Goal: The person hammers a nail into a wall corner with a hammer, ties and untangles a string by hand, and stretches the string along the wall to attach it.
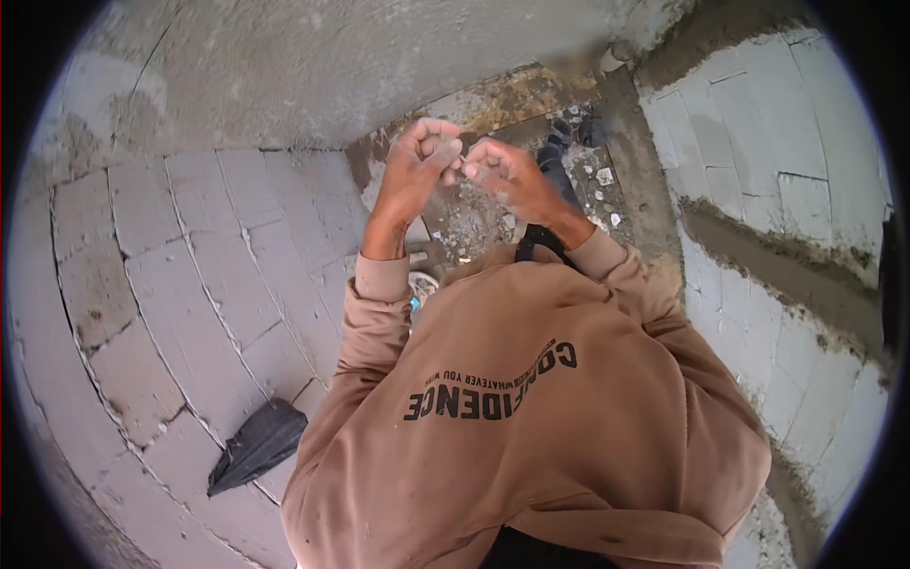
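Note:
My left hand (pixel 420 169) is raised in front of my chest, fingers curled and thumb pressed in. Close beside it, my right hand (pixel 509 178) is bent inward with its fingers pinched. The fingertips of both hands meet or nearly meet. Something small and thin may be between them, but it is too small to make out. Pale dust coats the fingers. Brown sleeves (pixel 383 278) end at my wrists.
A block wall (pixel 204 256) stands left, with a black folded piece (pixel 258 444) against it. Plastered wall (pixel 303 66) lies ahead. Another block wall (pixel 768 133) with mortar-filled channels (pixel 768 248) is right. Rubble (pixel 474 228) covers the floor; a pipe end (pixel 616 55) shows at the far corner.

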The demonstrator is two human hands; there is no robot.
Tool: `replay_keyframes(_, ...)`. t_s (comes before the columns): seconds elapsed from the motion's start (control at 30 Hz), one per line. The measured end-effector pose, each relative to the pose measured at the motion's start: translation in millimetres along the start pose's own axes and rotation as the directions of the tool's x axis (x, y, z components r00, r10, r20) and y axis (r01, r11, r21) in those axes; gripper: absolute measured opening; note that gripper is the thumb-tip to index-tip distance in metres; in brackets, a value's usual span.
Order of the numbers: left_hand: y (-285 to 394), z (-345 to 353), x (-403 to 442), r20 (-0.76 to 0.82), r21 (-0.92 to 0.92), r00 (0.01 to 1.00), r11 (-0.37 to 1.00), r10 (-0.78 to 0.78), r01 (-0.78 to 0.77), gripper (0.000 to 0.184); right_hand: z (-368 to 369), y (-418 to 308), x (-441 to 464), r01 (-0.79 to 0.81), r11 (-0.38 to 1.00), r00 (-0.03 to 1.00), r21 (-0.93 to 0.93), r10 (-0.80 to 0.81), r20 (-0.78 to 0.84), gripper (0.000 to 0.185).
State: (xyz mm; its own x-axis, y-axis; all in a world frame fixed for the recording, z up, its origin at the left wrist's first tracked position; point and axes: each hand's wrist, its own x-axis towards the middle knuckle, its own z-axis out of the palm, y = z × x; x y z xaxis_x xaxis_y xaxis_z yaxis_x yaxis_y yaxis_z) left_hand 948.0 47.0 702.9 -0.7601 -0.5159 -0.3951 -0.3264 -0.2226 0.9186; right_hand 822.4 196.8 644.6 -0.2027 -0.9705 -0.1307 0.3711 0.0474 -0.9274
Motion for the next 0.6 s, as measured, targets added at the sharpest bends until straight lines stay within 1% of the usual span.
replay_keyframes(0.03, 9, 16, 66, -0.002, 0.042, 0.998, 0.997, -0.058, 0.058, 0.020, -57, -6, 30, 0.027, 0.999, 0.999, 0.026, -0.026, -0.047, 0.019)
replay_keyframes(0.07, 11, 26, 106, -0.003, 0.072, 0.996, 0.993, -0.090, 0.090, 0.022, -86, -10, 47, 0.062, 0.998, 0.994, 0.023, -0.060, -0.091, 0.019)
replay_keyframes(0.1, 12, 42, 150, -0.058, -0.005, 0.997, 0.999, -0.054, 0.054, 0.026, -117, -13, 66, 0.101, 0.995, 0.984, 0.014, -0.098, -0.148, 0.020)
replay_keyframes(0.13, 9, 63, 186, -0.110, -0.084, 0.993, 0.996, -0.037, 0.028, 0.032, -143, -11, 81, 0.097, 0.993, 0.978, 0.074, -0.081, -0.194, 0.018)
replay_keyframes(0.17, 3, 84, 214, -0.160, -0.167, 0.986, 0.986, -0.038, 0.011, 0.038, -164, -21, 91, 0.077, 0.984, 0.963, 0.161, -0.031, -0.267, 0.017)
replay_keyframes(0.2, -7, 102, 241, -0.049, -0.339, 0.989, 0.934, -0.141, 0.116, 0.043, -186, -33, 104, 0.069, 0.969, 0.943, 0.237, 0.014, -0.332, 0.016)
replay_keyframes(0.23, -20, 118, 269, 0.073, -0.489, 0.973, 0.843, -0.217, 0.225, 0.048, -212, -43, 122, 0.073, 0.950, 0.921, 0.303, 0.052, -0.385, 0.015)
replay_keyframes(0.27, -19, 138, 289, 0.192, -0.612, 0.940, 0.714, -0.282, 0.339, 0.053, -234, -41, 139, 0.069, 0.926, 0.868, 0.370, 0.126, -0.480, 0.012)
replay_keyframes(0.33, -20, 176, 310, 0.186, -0.553, 0.860, 0.673, -0.474, 0.491, 0.057, -282, -21, 172, 0.126, 0.904, 0.713, 0.408, 0.203, -0.672, 0.010)
replay_keyframes(0.37, -35, 174, 321, 0.221, -0.444, 0.847, 0.723, -0.484, 0.529, 0.054, -310, -10, 190, 0.163, 0.892, 0.616, 0.422, 0.242, -0.750, 0.009)
replay_keyframes(0.4, -65, 163, 330, 0.257, -0.325, 0.830, 0.765, -0.495, 0.557, 0.052, -340, 2, 203, 0.177, 0.873, 0.518, 0.455, 0.310, -0.797, 0.009)
replay_keyframes(0.43, -81, 156, 339, 0.292, -0.199, 0.809, 0.795, -0.511, 0.573, 0.049, -371, 24, 213, 0.214, 0.873, 0.443, 0.437, 0.312, -0.840, 0.009)
replay_keyframes(0.5, -77, 161, 351, 0.168, -0.010, 0.826, 0.837, -0.538, 0.547, 0.042, -437, 84, 235, 0.279, 0.878, 0.290, 0.388, 0.308, -0.906, 0.010)
replay_keyframes(0.53, -78, 163, 360, 0.105, 0.086, 0.837, 0.843, -0.538, 0.531, 0.039, -472, 119, 247, 0.346, 0.851, 0.227, 0.396, 0.334, -0.915, 0.010)
replay_keyframes(0.6, -92, 161, 383, 0.063, 0.110, 0.829, 0.830, -0.556, 0.548, 0.033, -529, 190, 268, 0.471, 0.788, 0.097, 0.398, 0.402, -0.911, 0.011)
